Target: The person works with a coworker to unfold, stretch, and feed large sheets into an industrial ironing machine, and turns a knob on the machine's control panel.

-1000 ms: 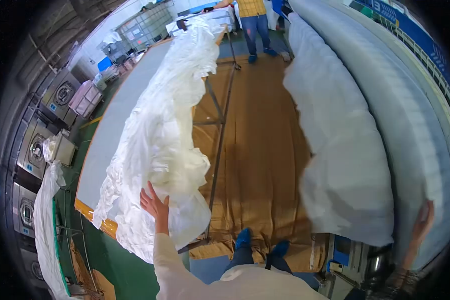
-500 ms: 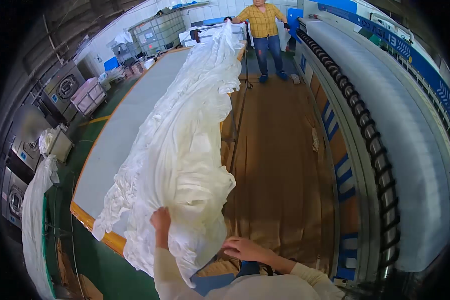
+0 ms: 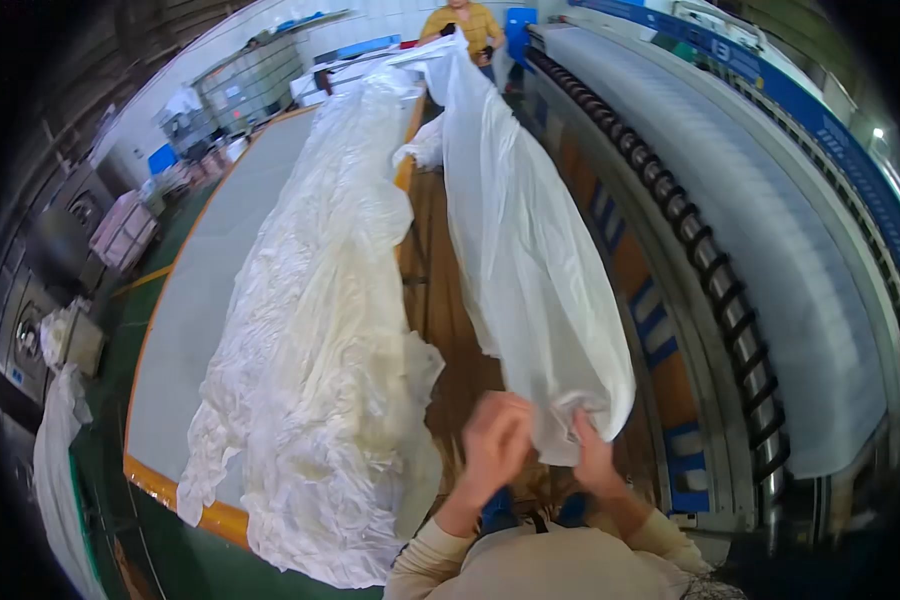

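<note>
A long white sheet [image 3: 530, 260] hangs stretched between me and a person at the far end, beside the table. My right hand [image 3: 597, 462] is closed on its near end, where the cloth bunches by the thumb. My left hand [image 3: 497, 445] is at the sheet's left edge, smeared by motion; its fingers look curled, but whether cloth is in them is unclear. Left of the hanging sheet, a heap of crumpled white cloth [image 3: 315, 350] lies lengthwise on the table and droops over its near end.
The grey table [image 3: 205, 270] has an orange edge. On the right runs a long ironing machine [image 3: 770, 230] with a spiral-wrapped roller [image 3: 690, 225]. The person in a yellow shirt [image 3: 478, 28] stands at the far end. Pink cart [image 3: 125, 230] and washers stand left.
A sheet has come off the heap and now spans the gap right of the table. Both my hands moved right, the right one now gripping cloth. My view shifted right.
</note>
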The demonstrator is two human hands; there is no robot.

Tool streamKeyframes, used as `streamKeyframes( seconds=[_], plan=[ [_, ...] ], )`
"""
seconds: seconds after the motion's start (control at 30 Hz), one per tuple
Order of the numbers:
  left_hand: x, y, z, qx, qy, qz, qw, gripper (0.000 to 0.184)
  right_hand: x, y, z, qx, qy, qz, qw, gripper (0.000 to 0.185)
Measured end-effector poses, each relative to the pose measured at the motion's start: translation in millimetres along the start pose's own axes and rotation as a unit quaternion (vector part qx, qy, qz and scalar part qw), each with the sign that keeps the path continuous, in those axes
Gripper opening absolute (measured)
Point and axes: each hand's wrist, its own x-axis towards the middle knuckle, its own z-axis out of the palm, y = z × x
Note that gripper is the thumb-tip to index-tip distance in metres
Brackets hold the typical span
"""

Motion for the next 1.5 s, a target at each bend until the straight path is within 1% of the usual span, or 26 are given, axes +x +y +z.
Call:
streamKeyframes(
  seconds=[0.03,0.07,0.1,0.13,0.17,0.2,0.23,0.3,0.33,0.43,0.53,0.57,0.6,0.67,0.7,0.8,0.87,0.97,1.0,1.07,1.1,1.13,1.23,1.27,1.37,1.5],
  plan=[
    [-8.3,-27.1,-2.0,0.104,0.066,-0.006,0.992,0.008,-2.6,-35.9,-5.6,0.184,0.092,0.052,0.977,0.044],
    [-26.8,-67.8,3.6,0.045,0.104,-0.123,0.986,0.015,-4.4,-44.2,-14.7,0.179,0.108,0.05,0.977,0.044],
    [-50.0,-102.8,10.7,-0.01,0.132,-0.242,0.961,0.023,-12.2,-48.0,-22.6,0.254,0.086,0.049,0.962,0.043],
    [-62.4,-116.1,22.7,-0.021,0.118,-0.244,0.962,0.023,-18.4,-52.5,-32.0,0.325,0.061,0.043,0.943,0.043],
    [-72.3,-122.5,38.2,-0.1,0.1,-0.42,0.897,0.032,-22.0,-62.9,-39.1,0.391,0.03,0.037,0.919,0.043],
    [-81.3,-128.8,51.8,-0.167,0.077,-0.578,0.795,0.042,-25.1,-77.6,-36.0,0.388,0.04,0.033,0.92,0.043],
    [-90.3,-139.0,64.6,-0.223,0.051,-0.712,0.664,0.052,-27.0,-104.0,-20.3,0.459,0.049,0.04,0.886,0.044],
    [-105.4,-152.6,100.6,-0.419,0.038,-0.683,0.597,0.071,-23.6,-141.7,-1.2,0.587,0.053,0.054,0.806,0.047],
    [-102.7,-147.0,114.8,-0.481,0.031,-0.668,0.566,0.077,-22.5,-142.9,-5.7,0.585,0.056,0.052,0.808,0.047],
    [-40.8,-41.6,104.0,-0.633,-0.019,-0.521,0.572,0.085,-28.4,-143.2,-22.8,0.556,0.052,-0.008,0.83,0.047],
    [-23.6,-14.3,71.1,-0.768,-0.155,-0.313,0.537,0.067,-24.8,-132.1,-37.8,0.56,0.082,0.029,0.824,0.047],
    [-22.3,-14.9,60.6,-0.766,-0.158,-0.314,0.539,0.067,-21.5,-125.0,-41.4,0.563,0.094,0.048,0.82,0.048],
    [-22.8,-17.2,47.2,-0.665,-0.194,-0.334,0.639,0.057,-17.6,-114.5,-43.3,0.567,0.094,0.046,0.817,0.048],
    [-25.6,-19.7,29.7,-0.421,-0.252,-0.349,0.799,0.038,-7.9,-85.9,-45.6,0.546,0.05,0.126,0.827,0.048],
    [-30.3,-23.8,31.4,-0.417,-0.252,-0.351,0.8,0.038,-4.3,-70.0,-45.5,0.533,0.028,0.168,0.829,0.047],
    [-41.6,-48.4,41.9,-0.409,0.058,-0.372,0.831,0.02,11.2,-15.4,-32.4,0.475,0.055,0.208,0.853,0.045],
    [-28.4,-30.0,34.2,-0.427,0.08,-0.344,0.832,0.018,17.9,-5.3,-22.6,0.445,0.064,0.223,0.865,0.043],
    [-9.5,20.0,19.4,-0.465,0.119,-0.303,0.823,0.016,8.6,-1.0,-5.4,0.154,0.106,0.25,0.95,0.038],
    [2.7,33.0,17.4,-0.364,0.075,-0.251,0.894,0.014,4.0,4.2,-2.1,0.156,0.103,0.249,0.95,0.038],
    [18.8,47.4,14.8,-0.142,-0.019,-0.135,0.98,0.012,-11.1,19.5,5.7,0.043,0.133,0.008,0.99,0.048],
    [17.3,43.8,18.0,-0.141,-0.021,-0.134,0.981,0.012,-14.7,23.7,7.2,-0.017,0.146,-0.113,0.983,0.055],
    [13.7,37.4,26.0,-0.146,-0.054,-0.142,0.977,0.012,-18.7,12.6,5.7,-0.016,0.147,-0.112,0.983,0.055],
    [17.0,37.3,40.0,-0.158,-0.115,-0.151,0.969,0.014,-39.5,-55.7,-2.4,-0.061,-0.087,-0.096,0.99,0.066],
    [20.4,39.5,43.3,-0.165,-0.142,-0.153,0.964,0.014,-44.5,-61.4,-0.8,-0.06,-0.086,-0.094,0.99,0.066],
    [24.1,37.4,42.5,-0.176,-0.172,-0.152,0.957,0.016,-43.8,-72.8,7.0,0.144,-0.102,-0.056,0.983,0.078],
    [18.0,28.9,34.0,-0.196,-0.164,-0.171,0.952,0.017,-43.2,-70.4,14.3,0.156,-0.155,-0.079,0.972,0.088]
  ],
)
